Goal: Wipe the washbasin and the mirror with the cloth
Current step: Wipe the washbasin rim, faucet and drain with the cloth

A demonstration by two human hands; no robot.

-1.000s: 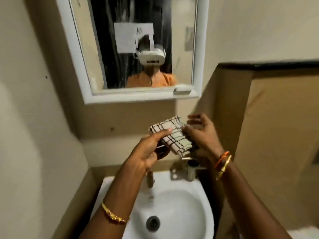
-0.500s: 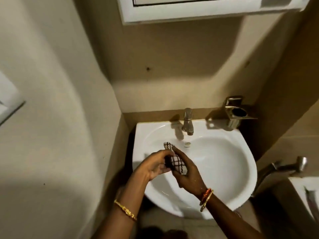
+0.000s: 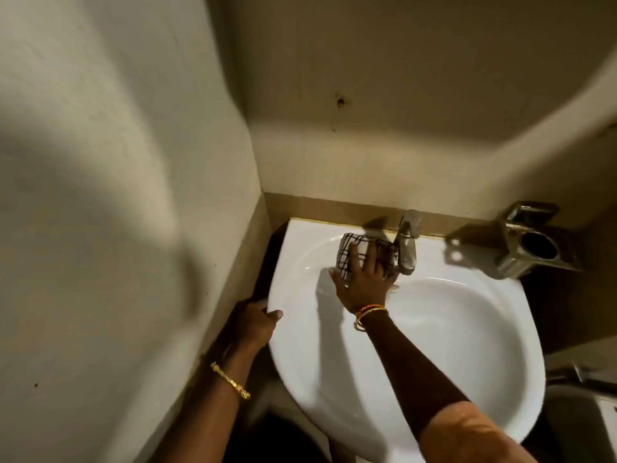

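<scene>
Right hand (image 3: 364, 282) pressing checked cloth (image 3: 357, 252) flat-fingered onto washbasin (image 3: 467, 329) rim beside tap (image 3: 407, 245), left hand (image 3: 255, 324) gripping basin's left edge, thumb on top

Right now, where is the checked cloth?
In the head view, the cloth lies on the washbasin rim at its back left, just left of the tap, pressed under the right hand.

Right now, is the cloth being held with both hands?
No, only the right hand presses the cloth on the washbasin; the left hand grips its rim.
</scene>
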